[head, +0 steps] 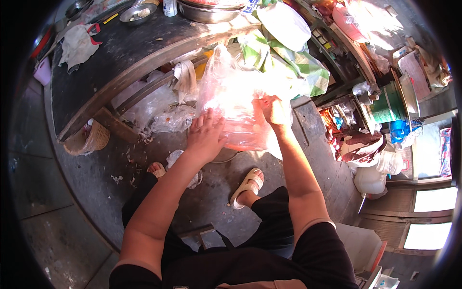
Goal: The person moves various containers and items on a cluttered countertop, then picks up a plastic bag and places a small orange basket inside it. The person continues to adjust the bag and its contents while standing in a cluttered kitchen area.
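Observation:
A clear plastic bag (242,132), pinkish at its lower part, sits in front of me, washed out by strong sunlight. My left hand (206,136) lies against its left side, palm down and fingers spread. On the bag's right side, my right hand (272,110) is closed, its fingers pinching the plastic. Glare hides what the bag contains and what supports it. Just beyond it hangs a green-and-white checked cloth (305,68), with a white oval lid or basin (285,27) above.
A dark wooden table (119,54) stands ahead, bearing a metal bowl (138,14), a steel basin (211,14) and a rag (77,45). Beneath are plastic bags (155,104) and a wicker basket (97,135). A green bucket (388,103) and white jug (370,178) stand right.

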The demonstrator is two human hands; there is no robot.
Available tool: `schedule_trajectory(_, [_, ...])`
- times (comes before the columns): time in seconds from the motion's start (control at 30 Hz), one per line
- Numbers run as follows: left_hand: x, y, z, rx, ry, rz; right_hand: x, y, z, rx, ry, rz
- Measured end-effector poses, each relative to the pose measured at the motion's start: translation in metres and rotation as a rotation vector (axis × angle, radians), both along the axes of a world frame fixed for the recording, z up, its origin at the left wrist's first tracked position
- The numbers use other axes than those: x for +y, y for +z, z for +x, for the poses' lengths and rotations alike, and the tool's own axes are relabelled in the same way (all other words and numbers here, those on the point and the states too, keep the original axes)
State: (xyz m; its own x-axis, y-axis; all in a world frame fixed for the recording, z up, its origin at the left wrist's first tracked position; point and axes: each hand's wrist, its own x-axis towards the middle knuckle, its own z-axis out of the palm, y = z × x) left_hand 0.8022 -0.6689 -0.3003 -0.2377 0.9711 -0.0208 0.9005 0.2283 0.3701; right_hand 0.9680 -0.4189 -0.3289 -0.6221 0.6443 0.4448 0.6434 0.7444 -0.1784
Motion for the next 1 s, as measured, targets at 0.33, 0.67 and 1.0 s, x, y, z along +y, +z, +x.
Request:
schedule_trajectory(0.33, [-0.010,-0.015,-0.002,0.013,0.078,0.301,-0.053,0.052,0.027,0.786,-0.050,-0.846])
schedule_trajectory(0.67, [-0.098,0.094,-0.003,-0.231,0.044,1.112,-0.237,0.107,-0.082,0.822,0.404,-0.831])
schedule_trajectory(1.0, [-0.166,0.034,-0.056,-0.207,-0.128,0.583,-0.383,0.222,-0.213,0.501,0.984,0.069])
